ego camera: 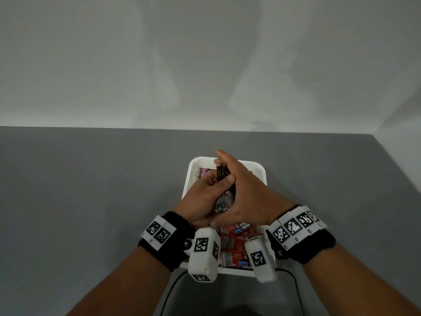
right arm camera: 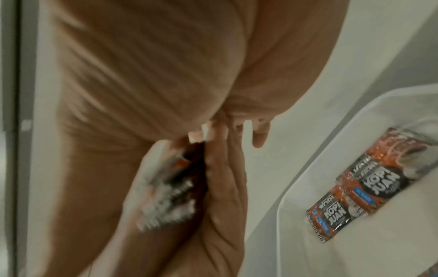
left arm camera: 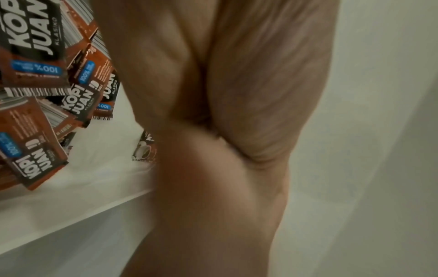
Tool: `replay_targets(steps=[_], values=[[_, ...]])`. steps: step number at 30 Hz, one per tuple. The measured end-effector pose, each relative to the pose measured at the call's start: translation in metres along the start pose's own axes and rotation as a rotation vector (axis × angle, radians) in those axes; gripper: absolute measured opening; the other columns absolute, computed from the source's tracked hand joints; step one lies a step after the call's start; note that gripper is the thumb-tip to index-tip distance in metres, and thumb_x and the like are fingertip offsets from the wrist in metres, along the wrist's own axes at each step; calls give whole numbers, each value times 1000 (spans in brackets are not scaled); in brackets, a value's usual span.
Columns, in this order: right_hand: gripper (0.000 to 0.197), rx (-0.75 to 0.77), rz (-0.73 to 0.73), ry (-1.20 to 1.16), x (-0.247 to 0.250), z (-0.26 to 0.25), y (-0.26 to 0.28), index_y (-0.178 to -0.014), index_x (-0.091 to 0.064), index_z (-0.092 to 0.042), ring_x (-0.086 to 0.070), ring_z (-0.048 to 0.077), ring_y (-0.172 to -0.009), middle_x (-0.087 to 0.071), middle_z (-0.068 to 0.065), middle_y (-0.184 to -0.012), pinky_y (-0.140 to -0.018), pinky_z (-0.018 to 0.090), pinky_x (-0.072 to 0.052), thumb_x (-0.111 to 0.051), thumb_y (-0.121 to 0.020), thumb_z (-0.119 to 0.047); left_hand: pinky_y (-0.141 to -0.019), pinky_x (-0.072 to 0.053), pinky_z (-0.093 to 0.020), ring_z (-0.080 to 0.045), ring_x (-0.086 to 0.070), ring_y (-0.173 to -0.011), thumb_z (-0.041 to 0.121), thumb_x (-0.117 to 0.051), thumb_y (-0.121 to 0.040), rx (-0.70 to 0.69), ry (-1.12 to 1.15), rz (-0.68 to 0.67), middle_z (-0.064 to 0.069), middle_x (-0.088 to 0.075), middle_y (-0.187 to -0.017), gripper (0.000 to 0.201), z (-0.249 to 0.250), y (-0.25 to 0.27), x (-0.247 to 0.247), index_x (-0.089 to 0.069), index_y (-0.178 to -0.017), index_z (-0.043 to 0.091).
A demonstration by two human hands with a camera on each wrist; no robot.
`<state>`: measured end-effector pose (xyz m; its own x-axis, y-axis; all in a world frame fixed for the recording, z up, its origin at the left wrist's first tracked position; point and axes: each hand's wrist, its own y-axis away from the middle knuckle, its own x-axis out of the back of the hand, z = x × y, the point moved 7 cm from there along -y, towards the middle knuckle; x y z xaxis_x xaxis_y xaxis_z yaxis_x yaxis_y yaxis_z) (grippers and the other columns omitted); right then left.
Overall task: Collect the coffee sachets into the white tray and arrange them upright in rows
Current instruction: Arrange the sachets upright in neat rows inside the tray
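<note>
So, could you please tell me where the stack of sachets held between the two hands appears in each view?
Head: the stack of sachets sits at centre, above the white tray, pressed between the left hand and right hand.
Left wrist: not visible; the hands hide it.
Right wrist: lower centre, blurred, between both palms.
Shared landmark: the white tray's rim.

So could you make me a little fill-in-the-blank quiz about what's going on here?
1. Both hands hold a stack of coffee sachets above the ____ tray.
2. The sachets' brand reads Kopi ____.
3. The loose sachets near the wrists lie ____ the tray.
4. The tray sits on a ____ table.

Missing words: white; Juan; inside; grey
</note>
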<state>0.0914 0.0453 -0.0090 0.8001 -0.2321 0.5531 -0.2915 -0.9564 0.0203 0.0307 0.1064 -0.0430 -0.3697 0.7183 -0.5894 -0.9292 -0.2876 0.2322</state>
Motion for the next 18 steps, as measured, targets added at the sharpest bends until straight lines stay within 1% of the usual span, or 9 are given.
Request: replay_targets(steps=[2,4,6,8,11,13,15,16,18], values=[[124,-61,50,-195,7,4,2,-158,-19,-34,-52,-6,-126,-42,-19,-143,-100,25,-51,-95,-60,-39,-70,-61,-32,-26,-72,-81,4,-55,-98,-19,-28,8,-24,-67,-101,30,7,1,0,-56,-125,-9],[88,-164,173,-359,17,15,0,-151,-38,-33,-61,-7,-111,-52,-18,-133,-84,16,-53,-84,-77,-40,-66,-62,-36,-30,-72,-77,0,-56,-95,-35,-48,36,-26,-68,-97,27,14,1,3,-59,-120,-8],[64,-257,294,-398,22,31,-2,-138,-55,-29,-69,7,-104,-65,-7,-125,-81,26,-56,-83,-81,-38,-69,-62,-40,-35,-74,-82,0,-56,-96,-70,-40,108,-29,-70,-100,27,18,-2,9,-59,-121,-11],[51,-299,331,-429,20,43,-2,-125,-63,-20,-74,17,-90,-75,2,-105,-78,35,-58,-86,-79,-18,-83,-60,-54,-48,-70,-100,0,-60,-97,-125,-70,208,-37,-66,-114,30,17,-7,18,-58,-125,-12],[40,-298,316,-444,17,43,0,-110,-69,-10,-73,21,-76,-77,7,-83,-74,36,-59,-84,-76,3,-90,-55,-64,-53,-66,-103,-1,-65,-93,-175,-136,294,-41,-63,-115,28,15,-11,24,-61,-118,-12],[33,-287,320,-424,20,40,2,-101,-71,-11,-73,22,-73,-76,8,-80,-71,34,-58,-82,-75,7,-75,-57,-59,-50,-66,-85,4,-69,-93,-185,-220,315,-38,-66,-101,24,16,-12,27,-61,-109,-12],[30,-283,334,-388,26,41,3,-94,-73,-14,-70,20,-69,-76,7,-78,-68,35,-58,-81,-75,9,-53,-47,-40,-35,-57,-63,13,-71,-93,-179,-333,337,-23,-65,-76,16,20,-12,34,-64,-96,-1],[31,-284,338,-370,28,41,3,-93,-74,-15,-69,20,-68,-76,7,-79,-68,37,-57,-80,-76,10,-48,-40,-31,-28,-52,-58,15,-70,-94,-173,-379,347,-13,-61,-69,12,22,-12,38,-65,-92,5],[28,-289,323,-345,32,40,3,-93,-75,-17,-69,23,-70,-77,6,-80,-70,39,-57,-81,-78,5,-44,-34,-25,-22,-47,-53,14,-68,-95,-175,-460,345,-6,-58,-65,11,27,-11,42,-63,-90,6]])
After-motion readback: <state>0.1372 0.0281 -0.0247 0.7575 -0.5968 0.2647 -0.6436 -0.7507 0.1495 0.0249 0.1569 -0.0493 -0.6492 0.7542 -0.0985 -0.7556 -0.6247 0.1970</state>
